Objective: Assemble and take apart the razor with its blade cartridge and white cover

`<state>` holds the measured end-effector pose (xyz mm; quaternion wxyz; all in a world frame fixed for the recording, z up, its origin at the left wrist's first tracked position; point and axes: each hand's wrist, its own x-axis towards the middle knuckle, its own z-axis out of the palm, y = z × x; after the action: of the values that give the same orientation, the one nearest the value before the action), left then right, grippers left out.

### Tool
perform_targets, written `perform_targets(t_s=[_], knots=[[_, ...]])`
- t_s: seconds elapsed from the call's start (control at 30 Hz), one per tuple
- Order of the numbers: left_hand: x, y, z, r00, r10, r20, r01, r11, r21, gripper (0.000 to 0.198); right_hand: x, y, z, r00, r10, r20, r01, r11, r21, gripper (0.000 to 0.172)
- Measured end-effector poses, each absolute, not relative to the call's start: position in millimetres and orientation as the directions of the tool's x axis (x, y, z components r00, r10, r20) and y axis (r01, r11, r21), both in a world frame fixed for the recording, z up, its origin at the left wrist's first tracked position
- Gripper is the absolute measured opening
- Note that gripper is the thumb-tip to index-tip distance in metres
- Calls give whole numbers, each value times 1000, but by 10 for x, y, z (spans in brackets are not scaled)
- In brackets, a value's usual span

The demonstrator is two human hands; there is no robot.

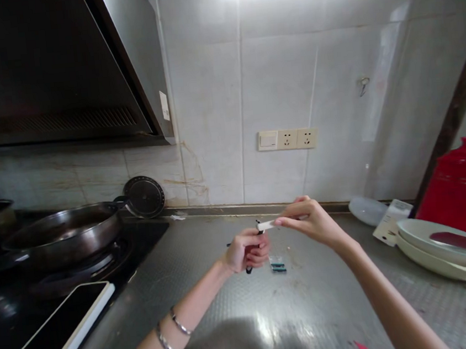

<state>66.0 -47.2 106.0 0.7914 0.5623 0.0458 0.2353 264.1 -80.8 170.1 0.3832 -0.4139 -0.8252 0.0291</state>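
My left hand (247,250) is wrapped around a slim black-handled tool (249,269), whose lower end pokes out below my fingers. Its small dark top shows above my thumb; the kind cannot be made out. My right hand (302,220) pinches a white flat strip (266,225) between thumb and fingers. The strip's left end meets the top of the tool, and whether they are joined is not clear. Below the hands, a small clear packet with teal-and-dark pieces (278,268) lies on the metal counter (312,294). A thin dark tip shows just left of my left hand.
To the left, a steel pan (64,231) stands on the black stove, with a white-edged phone-like device (62,331) in front. A round black disc (144,196) leans on the wall. Stacked plates (441,258) and a red container (460,195) stand at right. Red scraps (362,348) lie near the front.
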Motion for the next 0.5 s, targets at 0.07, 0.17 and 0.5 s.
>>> perform_targets(t_s=[0.07, 0.17, 0.5], knots=[[651, -477, 1071, 895, 401, 193, -318, 274, 907, 24, 2677, -783, 1696, -356, 709, 609, 666, 650, -366, 53], [634, -470, 1079, 896, 393, 207, -334, 289, 897, 25, 2736, -756, 1693, -332, 718, 612, 680, 632, -372, 55], [611, -439, 1039, 923, 351, 158, -279, 326, 903, 24, 2668, -771, 1667, -376, 683, 626, 647, 677, -351, 50]])
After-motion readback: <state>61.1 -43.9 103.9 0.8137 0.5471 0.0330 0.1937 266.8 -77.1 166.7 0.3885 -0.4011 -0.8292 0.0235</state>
